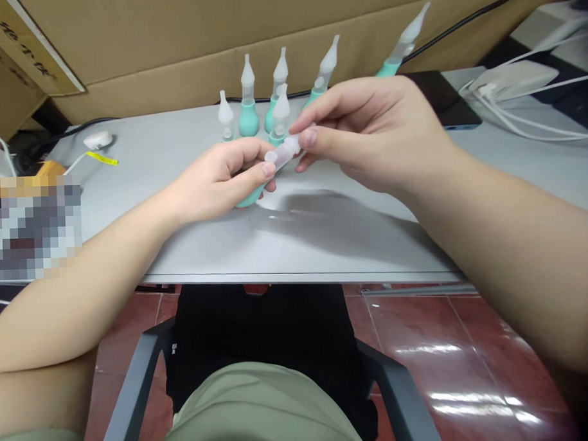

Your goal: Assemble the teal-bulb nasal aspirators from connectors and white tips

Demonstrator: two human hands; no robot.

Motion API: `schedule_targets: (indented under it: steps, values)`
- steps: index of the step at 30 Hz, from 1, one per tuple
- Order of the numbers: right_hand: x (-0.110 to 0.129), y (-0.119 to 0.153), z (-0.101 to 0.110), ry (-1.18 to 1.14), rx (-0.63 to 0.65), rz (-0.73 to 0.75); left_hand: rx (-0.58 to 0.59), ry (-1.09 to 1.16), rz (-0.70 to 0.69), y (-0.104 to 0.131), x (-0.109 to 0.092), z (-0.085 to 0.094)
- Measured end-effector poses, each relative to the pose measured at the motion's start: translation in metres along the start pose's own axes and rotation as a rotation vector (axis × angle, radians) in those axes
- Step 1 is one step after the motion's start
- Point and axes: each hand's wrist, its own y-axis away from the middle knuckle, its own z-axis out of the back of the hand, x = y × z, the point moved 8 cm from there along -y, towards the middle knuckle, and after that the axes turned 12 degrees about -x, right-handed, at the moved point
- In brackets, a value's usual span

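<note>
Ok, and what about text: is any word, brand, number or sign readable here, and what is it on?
Nothing reads clearly enough to quote.
Tilted panel, upper left: large dark handwritten characters, too blurred to be sure of.
Cardboard beside it: faint writing, unreadable.
Yellow tag on the white cable: too small.
Black fabric between the armrests: tiny white mark, too small.
Held bulb piece: no lettering visible.

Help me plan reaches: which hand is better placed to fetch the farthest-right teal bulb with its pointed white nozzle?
Right, likely: the right hand is nearer the farthest-right bulb, though it pinches a translucent white tip. The left hand, farther away, holds the held teal bulb.
</note>
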Motion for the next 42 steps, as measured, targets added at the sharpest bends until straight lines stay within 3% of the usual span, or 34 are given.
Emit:
schedule_targets:
  steps: [4,10,17,28,42]
  values:
    - [0.003,0.001,-0.004,-0.102,-0.008,-0.053,-0.011,0.069,0.025,0.000,0.000,-0.002]
    - [-0.005,0.010,-0.007,-0.143,-0.030,-0.270,-0.106,-0.035,-0.063,0.003,-0.007,0.004]
    - [-0.010,0.012,-0.006,-0.034,0.002,-0.218,-0.120,-0.134,-0.111,0.005,-0.013,0.001]
    - [-0.011,0.006,-0.004,-0.006,0.027,-0.193,-0.109,-0.101,-0.068,0.007,-0.019,-0.010]
    - [-0.008,0.012,-0.003,0.020,0.098,-0.180,-0.128,-0.038,-0.038,0.007,-0.021,-0.012]
